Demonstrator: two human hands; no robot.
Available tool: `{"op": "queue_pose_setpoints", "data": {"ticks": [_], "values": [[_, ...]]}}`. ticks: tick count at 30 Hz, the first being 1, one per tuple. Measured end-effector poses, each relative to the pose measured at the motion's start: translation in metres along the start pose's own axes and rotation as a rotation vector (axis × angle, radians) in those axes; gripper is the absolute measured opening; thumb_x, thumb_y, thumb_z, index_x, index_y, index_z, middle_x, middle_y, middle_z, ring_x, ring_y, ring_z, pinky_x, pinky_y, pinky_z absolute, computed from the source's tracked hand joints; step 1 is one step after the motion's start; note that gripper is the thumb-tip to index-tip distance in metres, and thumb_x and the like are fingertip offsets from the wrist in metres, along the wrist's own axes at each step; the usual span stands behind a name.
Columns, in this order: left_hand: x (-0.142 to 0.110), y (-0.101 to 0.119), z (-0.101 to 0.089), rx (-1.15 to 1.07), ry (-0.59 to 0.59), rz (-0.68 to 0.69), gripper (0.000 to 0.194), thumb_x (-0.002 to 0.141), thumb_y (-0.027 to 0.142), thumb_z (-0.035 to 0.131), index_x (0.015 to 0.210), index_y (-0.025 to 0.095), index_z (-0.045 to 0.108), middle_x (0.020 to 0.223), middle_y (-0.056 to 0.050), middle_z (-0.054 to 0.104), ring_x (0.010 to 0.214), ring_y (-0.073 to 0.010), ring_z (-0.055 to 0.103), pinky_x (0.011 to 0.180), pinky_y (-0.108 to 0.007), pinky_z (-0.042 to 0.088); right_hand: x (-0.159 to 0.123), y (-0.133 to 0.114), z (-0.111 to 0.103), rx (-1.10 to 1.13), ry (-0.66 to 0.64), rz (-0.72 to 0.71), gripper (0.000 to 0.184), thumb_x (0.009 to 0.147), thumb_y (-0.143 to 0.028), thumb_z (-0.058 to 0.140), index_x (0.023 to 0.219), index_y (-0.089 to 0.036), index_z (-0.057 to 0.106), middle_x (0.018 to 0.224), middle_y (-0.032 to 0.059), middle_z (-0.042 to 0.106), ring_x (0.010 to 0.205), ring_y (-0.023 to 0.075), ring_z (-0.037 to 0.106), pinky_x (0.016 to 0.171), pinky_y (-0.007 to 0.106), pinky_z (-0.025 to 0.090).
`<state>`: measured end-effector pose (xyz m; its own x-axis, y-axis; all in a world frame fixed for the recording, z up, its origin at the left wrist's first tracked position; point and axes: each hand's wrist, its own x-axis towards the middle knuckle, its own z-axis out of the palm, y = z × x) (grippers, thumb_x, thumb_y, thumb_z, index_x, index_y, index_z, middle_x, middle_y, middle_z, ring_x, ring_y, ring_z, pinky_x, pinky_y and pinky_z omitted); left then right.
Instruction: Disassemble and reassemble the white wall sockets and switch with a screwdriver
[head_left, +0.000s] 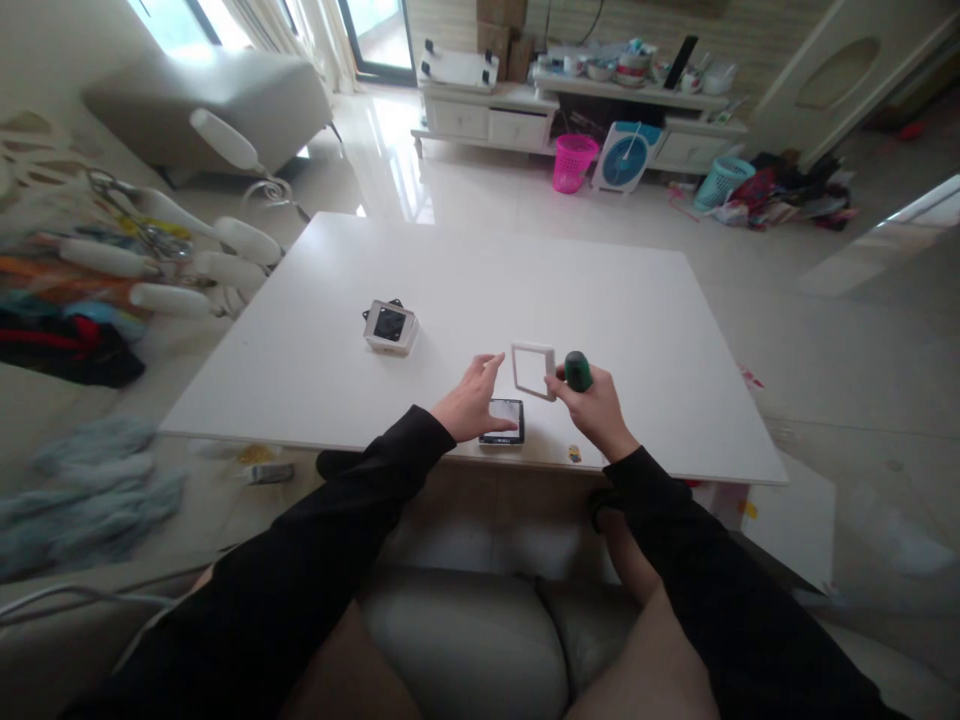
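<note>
In my right hand [598, 410] are two things: a thin white square frame [516, 372], pinched at its right side, and a dark green screwdriver handle [577, 371] that sticks up from the fist. The handle shows nearly end-on, and its shaft is hidden. My left hand [471, 402] is open, thumb and fingers apart, just left of the frame. Beneath its thumb a small square panel with a black border and pale middle [505, 437] lies by the table's near edge. Whether the thumb touches it I cannot tell.
On the white table [600, 300], a white box-like unit with a black square top [391, 325] stands further left. A small yellow sticker [574, 454] is at the near edge. A lamp with several white shades [225, 135] crowds the left side. Beyond are a pink basket [574, 165] and a fan [625, 158].
</note>
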<state>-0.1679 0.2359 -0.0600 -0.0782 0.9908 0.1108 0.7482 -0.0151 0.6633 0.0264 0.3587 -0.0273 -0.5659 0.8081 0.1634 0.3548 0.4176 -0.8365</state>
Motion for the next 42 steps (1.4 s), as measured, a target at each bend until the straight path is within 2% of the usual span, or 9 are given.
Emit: {"op": "queue_pose_setpoints", "data": {"ticks": [3, 6, 16, 21, 26, 30, 33, 38, 42], "values": [[-0.006, -0.004, 0.006, 0.093, -0.213, -0.059, 0.087, 0.07, 0.033, 0.088, 0.144, 0.016, 0.044, 0.147, -0.019, 0.044, 0.136, -0.0359, 0.05, 0.116, -0.048, 0.045, 0.003, 0.01, -0.016, -0.39, -0.062, -0.123, 0.015, 0.086, -0.031, 0.063, 0.078, -0.019, 0.067, 0.08, 0.0045, 0.069, 0.074, 0.0182, 0.059, 0.069, 0.03, 0.04], [-0.01, 0.0, 0.01, 0.231, -0.359, -0.069, 0.066, 0.073, 0.034, 0.086, 0.13, 0.017, 0.056, 0.139, -0.016, 0.052, 0.126, -0.0342, 0.054, 0.108, -0.045, 0.049, 0.001, 0.023, -0.023, -0.756, -0.227, -0.1, 0.015, 0.086, -0.02, 0.056, 0.084, -0.021, 0.071, 0.094, 0.0063, 0.073, 0.077, 0.0193, 0.062, 0.065, 0.029, 0.034], [-0.01, 0.011, 0.024, 0.365, -0.289, -0.054, 0.054, 0.08, 0.039, 0.082, 0.122, 0.018, 0.055, 0.13, -0.014, 0.056, 0.116, -0.0311, 0.055, 0.1, -0.044, 0.051, -0.018, 0.062, -0.01, -1.013, -0.502, -0.012, 0.025, 0.09, -0.014, 0.049, 0.096, -0.022, 0.072, 0.105, 0.009, 0.072, 0.08, 0.0211, 0.066, 0.065, 0.031, 0.035], [-0.008, 0.007, 0.019, 0.381, -0.292, -0.073, 0.049, 0.077, 0.04, 0.084, 0.113, 0.02, 0.057, 0.124, -0.011, 0.058, 0.113, -0.0291, 0.057, 0.098, -0.04, 0.05, -0.013, 0.062, -0.011, -0.694, -0.396, -0.006, 0.01, 0.084, -0.024, 0.06, 0.084, -0.02, 0.069, 0.094, 0.0065, 0.071, 0.084, 0.0216, 0.063, 0.072, 0.031, 0.04], [-0.005, 0.002, 0.008, 0.433, -0.309, -0.129, 0.052, 0.073, 0.043, 0.086, 0.112, 0.019, 0.059, 0.122, -0.012, 0.059, 0.11, -0.0313, 0.06, 0.093, -0.041, 0.051, 0.0, 0.04, -0.011, 0.159, -0.057, 0.173, 0.017, 0.075, -0.031, 0.062, 0.089, -0.021, 0.063, 0.074, -0.0021, 0.056, 0.068, 0.0159, 0.053, 0.064, 0.03, 0.041], [-0.004, 0.002, 0.009, 0.414, -0.271, -0.121, 0.063, 0.073, 0.052, 0.084, 0.12, 0.02, 0.058, 0.125, -0.012, 0.06, 0.112, -0.032, 0.059, 0.096, -0.042, 0.05, 0.004, 0.022, -0.007, 0.715, 0.008, 0.322, 0.031, 0.066, -0.028, 0.064, 0.095, -0.023, 0.059, 0.08, -0.0036, 0.05, 0.065, 0.0122, 0.052, 0.056, 0.026, 0.037], [-0.003, 0.003, 0.014, 0.417, -0.267, -0.108, 0.058, 0.075, 0.048, 0.084, 0.119, 0.019, 0.059, 0.125, -0.013, 0.061, 0.115, -0.0323, 0.058, 0.096, -0.042, 0.05, 0.003, 0.014, -0.003, 0.827, 0.052, 0.313, 0.035, 0.063, -0.023, 0.063, 0.096, -0.026, 0.053, 0.087, -0.0035, 0.05, 0.067, 0.0111, 0.053, 0.057, 0.026, 0.04], [-0.002, 0.001, 0.019, 0.412, -0.25, -0.121, 0.056, 0.072, 0.047, 0.087, 0.112, 0.017, 0.062, 0.119, -0.013, 0.063, 0.11, -0.0315, 0.06, 0.095, -0.041, 0.05, 0.001, 0.01, 0.006, 0.71, 0.094, 0.289, 0.029, 0.075, -0.034, 0.063, 0.096, -0.03, 0.043, 0.095, -0.0039, 0.053, 0.076, 0.0127, 0.061, 0.06, 0.026, 0.049], [-0.002, -0.004, 0.023, 0.413, -0.211, -0.122, 0.055, 0.07, 0.048, 0.088, 0.107, 0.017, 0.062, 0.115, -0.012, 0.064, 0.108, -0.0314, 0.06, 0.092, -0.041, 0.051, 0.002, 0.013, 0.009, 0.646, 0.157, 0.253, 0.034, 0.079, -0.045, 0.073, 0.095, -0.027, 0.049, 0.101, -0.0019, 0.059, 0.088, 0.0149, 0.067, 0.076, 0.032, 0.059]]}}
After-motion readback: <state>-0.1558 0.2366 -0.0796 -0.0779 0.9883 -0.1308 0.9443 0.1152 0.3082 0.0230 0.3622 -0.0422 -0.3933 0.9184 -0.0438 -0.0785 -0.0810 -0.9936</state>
